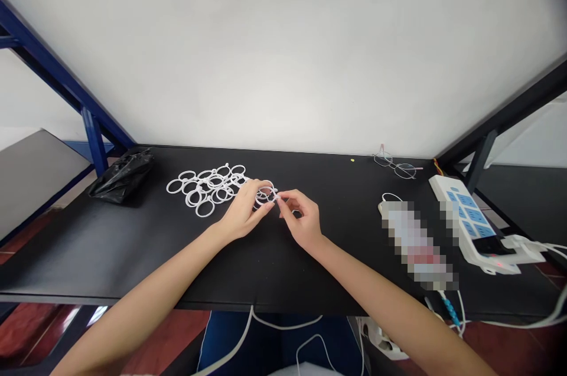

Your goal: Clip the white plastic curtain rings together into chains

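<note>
My left hand (247, 209) is closed, its fingers and thumb around a white plastic ring (264, 189) near the middle of the black table. Opposite it, my right hand (302, 218) pinches the ring's small fastening end between thumb and fingertips. The fingertips of both hands nearly meet there, so the exact shape of that end is hidden. Just left of my left hand lies a loose pile of several white rings (205, 207), overlapping one another, some with a small knob on the rim.
A crumpled black plastic bag (121, 178) lies at the left. To the right are eyeglasses (394, 164), a blurred-out phone-like object (416, 246) with a cable, and a white power strip (469, 216) with blue sockets. Cables (287, 327) hang at the front edge of the black table (266, 275).
</note>
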`<state>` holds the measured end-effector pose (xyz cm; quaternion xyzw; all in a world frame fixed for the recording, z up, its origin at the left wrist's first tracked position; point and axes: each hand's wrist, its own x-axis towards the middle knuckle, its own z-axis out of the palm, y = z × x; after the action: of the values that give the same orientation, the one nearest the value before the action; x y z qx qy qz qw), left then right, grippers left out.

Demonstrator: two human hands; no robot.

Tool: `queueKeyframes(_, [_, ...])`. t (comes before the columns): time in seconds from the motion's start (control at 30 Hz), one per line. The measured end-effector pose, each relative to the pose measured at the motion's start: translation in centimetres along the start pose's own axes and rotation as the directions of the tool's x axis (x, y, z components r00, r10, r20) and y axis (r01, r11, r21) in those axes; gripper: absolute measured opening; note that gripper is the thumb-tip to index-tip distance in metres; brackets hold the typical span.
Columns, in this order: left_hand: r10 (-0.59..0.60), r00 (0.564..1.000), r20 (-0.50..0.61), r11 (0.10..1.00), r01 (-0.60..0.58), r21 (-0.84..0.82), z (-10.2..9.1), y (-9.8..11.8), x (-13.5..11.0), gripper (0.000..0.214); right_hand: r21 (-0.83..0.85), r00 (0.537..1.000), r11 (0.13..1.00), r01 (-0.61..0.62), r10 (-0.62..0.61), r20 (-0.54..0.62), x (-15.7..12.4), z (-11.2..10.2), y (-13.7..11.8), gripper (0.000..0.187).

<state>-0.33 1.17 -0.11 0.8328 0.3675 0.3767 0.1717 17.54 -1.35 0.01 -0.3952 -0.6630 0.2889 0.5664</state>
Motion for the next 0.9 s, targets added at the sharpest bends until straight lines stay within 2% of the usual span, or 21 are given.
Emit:
queueKeyframes(0.2, [0.014,1.0,-0.018,0.999,-0.015,-0.039,0.0,0.0,0.1,0.027,-0.003,1.0,1.0,0.008,-0.008,0.011,-0.2,0.0,0.1,0.014])
queueKeyframes(0.47, [0.019,1.0,-0.003,0.995,-0.019,-0.103,-0.2,1.3,-0.1,0.027,-0.174,0.973,0.966,0.189,-0.16,0.169,-0.2,-0.6,0.5,0.022])
queueKeyframes(0.67, [-0.1,0.994,-0.03,0.965,0.09,-0.247,0.0,1.5,-0.2,0.041,-0.162,0.954,0.958,0.237,-0.198,0.224,-0.8,-0.2,0.3,0.023])
queueKeyframes(0.9, [-0.185,0.983,0.001,0.955,0.18,-0.238,-0.2,1.5,-0.1,0.044,-0.265,0.966,0.941,0.212,-0.16,0.205,-0.5,-0.2,0.2,0.029])
